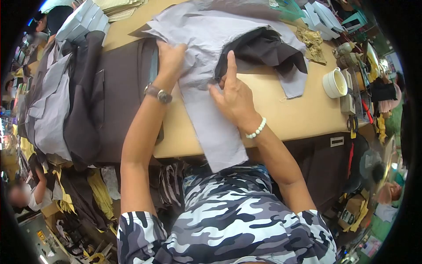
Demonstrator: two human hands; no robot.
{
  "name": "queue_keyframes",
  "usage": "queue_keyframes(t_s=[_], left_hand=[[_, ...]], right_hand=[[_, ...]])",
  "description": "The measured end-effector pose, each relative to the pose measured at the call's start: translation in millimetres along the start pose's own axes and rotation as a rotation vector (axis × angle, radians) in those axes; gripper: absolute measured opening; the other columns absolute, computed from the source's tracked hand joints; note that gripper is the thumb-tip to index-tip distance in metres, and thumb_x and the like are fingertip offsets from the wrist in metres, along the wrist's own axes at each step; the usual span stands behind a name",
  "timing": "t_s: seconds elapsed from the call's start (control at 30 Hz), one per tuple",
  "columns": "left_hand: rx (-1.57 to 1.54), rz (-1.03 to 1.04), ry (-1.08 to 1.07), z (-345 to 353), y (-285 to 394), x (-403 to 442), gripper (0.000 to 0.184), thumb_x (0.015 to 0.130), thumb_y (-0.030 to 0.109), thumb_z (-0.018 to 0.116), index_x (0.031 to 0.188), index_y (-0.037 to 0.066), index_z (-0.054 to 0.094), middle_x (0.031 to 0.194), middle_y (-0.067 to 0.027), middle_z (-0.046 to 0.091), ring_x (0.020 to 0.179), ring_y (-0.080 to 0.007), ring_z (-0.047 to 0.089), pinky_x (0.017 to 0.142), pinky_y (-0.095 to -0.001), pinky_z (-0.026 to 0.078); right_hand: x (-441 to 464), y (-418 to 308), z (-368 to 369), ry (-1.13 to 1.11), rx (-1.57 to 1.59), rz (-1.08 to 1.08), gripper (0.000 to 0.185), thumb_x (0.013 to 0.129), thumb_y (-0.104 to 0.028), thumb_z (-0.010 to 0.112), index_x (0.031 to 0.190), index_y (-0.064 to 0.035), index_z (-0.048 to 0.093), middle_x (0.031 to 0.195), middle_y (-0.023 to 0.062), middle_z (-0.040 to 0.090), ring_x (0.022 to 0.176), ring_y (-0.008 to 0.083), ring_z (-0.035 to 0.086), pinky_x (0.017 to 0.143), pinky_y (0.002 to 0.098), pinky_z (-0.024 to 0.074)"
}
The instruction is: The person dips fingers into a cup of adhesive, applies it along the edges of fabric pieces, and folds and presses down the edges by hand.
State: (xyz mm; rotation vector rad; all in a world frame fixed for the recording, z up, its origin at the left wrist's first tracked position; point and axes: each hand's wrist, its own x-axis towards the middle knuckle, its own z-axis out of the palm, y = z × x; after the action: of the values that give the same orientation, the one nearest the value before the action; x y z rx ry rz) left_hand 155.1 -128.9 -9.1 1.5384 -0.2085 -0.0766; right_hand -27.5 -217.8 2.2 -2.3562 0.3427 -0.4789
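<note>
A light grey cloth piece (211,119) with a dark inner layer (259,48) lies across the tan table (263,101), one strip hanging over the near edge. My left hand (170,57), wearing a watch, has its fingers curled at the cloth's left part; what lies under the fingertips is partly hidden. My right hand (235,90), with a beaded bracelet, is at the dark edge of the cloth. Its index finger points away from me, and the other fingers are bent against the cloth edge, their tips partly hidden.
Dark and grey garments (123,97) are stacked at the left. A white cup (334,83), scissors (352,124) and small containers stand at the right. Crumpled brown paper (311,44) and a green basket (288,9) lie at the back. Other people are at the far sides.
</note>
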Motion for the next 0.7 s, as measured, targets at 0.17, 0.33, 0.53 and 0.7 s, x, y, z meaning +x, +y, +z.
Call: queue_keyframes(t_s=[0.17, 0.33, 0.53, 0.7], left_hand=[[0.980, 0.922, 0.006, -25.9, 50.8, -88.2, 0.040, 0.071, 0.008, 0.069, 0.107, -0.004, 0.055, 0.119, -0.0225, 0.052, 0.107, -0.0336, 0.053, 0.093, -0.0360, 0.042], [0.971, 0.654, -0.610, -35.3, 24.5, -117.6, 0.029, 0.072, 0.005, 0.066, 0.101, 0.004, 0.061, 0.120, -0.0149, 0.052, 0.113, -0.0324, 0.048, 0.094, -0.0410, 0.040], [1.159, 1.053, -0.596, -19.6, 33.7, -105.5, 0.033, 0.066, 0.005, 0.064, 0.099, 0.005, 0.062, 0.115, -0.0088, 0.054, 0.112, -0.0274, 0.049, 0.094, -0.0413, 0.039], [1.132, 0.939, -0.773, -17.2, 51.3, -80.0, 0.049, 0.063, 0.010, 0.064, 0.111, 0.010, 0.059, 0.121, -0.0099, 0.050, 0.112, -0.0285, 0.048, 0.096, -0.0404, 0.037]], right_hand=[[23.4, 4.6, 1.0, -0.023, 0.109, 0.102, 0.081, 0.075, -0.007, 0.047, 0.141, 0.0063, 0.002, 0.078, 0.0258, 0.062, 0.074, 0.0432, 0.060, 0.072, 0.0481, 0.0478], [42.9, 12.2, -1.7, -0.123, 0.352, 0.115, 0.080, 0.075, -0.004, 0.044, 0.143, 0.0013, 0.002, 0.114, 0.0345, 0.054, 0.108, 0.0434, 0.054, 0.096, 0.0394, 0.0396], [43.4, 18.3, 15.3, -0.055, 0.435, 0.071, 0.084, 0.080, 0.000, 0.044, 0.145, -0.0063, -0.010, 0.126, 0.0414, 0.041, 0.104, 0.0370, 0.059, 0.091, 0.0332, 0.0432], [13.4, 27.4, 2.2, -0.003, 0.396, 0.045, 0.093, 0.079, 0.002, 0.056, 0.145, -0.0046, -0.010, 0.114, 0.0217, 0.056, 0.091, 0.0286, 0.061, 0.082, 0.0346, 0.0479]])
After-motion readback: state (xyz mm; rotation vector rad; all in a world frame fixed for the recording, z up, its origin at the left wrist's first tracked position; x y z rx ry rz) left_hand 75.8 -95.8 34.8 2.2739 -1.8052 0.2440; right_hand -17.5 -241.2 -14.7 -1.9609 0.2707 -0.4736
